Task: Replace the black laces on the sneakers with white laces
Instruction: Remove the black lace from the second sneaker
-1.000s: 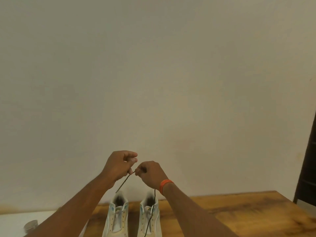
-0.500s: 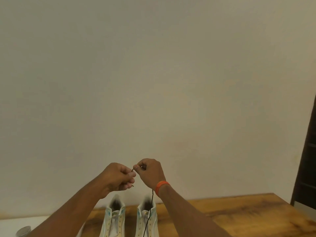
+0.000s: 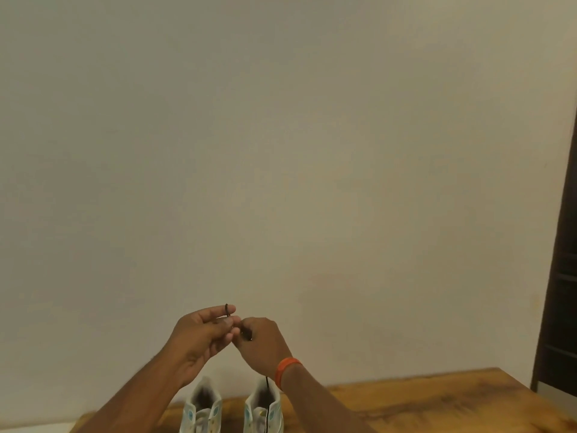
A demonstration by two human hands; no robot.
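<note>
Two white sneakers stand side by side at the bottom edge of the wooden table point(image 3: 421, 404), heels toward the wall: the left sneaker point(image 3: 203, 410) and the right sneaker point(image 3: 263, 410). A thin black lace point(image 3: 267, 404) runs up from the right sneaker to my hands, which are raised above the shoes. My right hand point(image 3: 262, 345), with an orange wristband, grips the lace. My left hand point(image 3: 203, 332) pinches the lace's end, a small dark loop showing above its fingertips. The fingertips of both hands meet. Most of both shoes is cut off by the frame.
A plain beige wall fills most of the view. A dark door or cabinet edge point(image 3: 559, 292) stands at the far right, past the table's end. A pale surface point(image 3: 40, 428) lies left of the table.
Both hands have dropped a little and my left palm has turned upward. The lace end now loops above my left fingertips instead of slanting below them.
</note>
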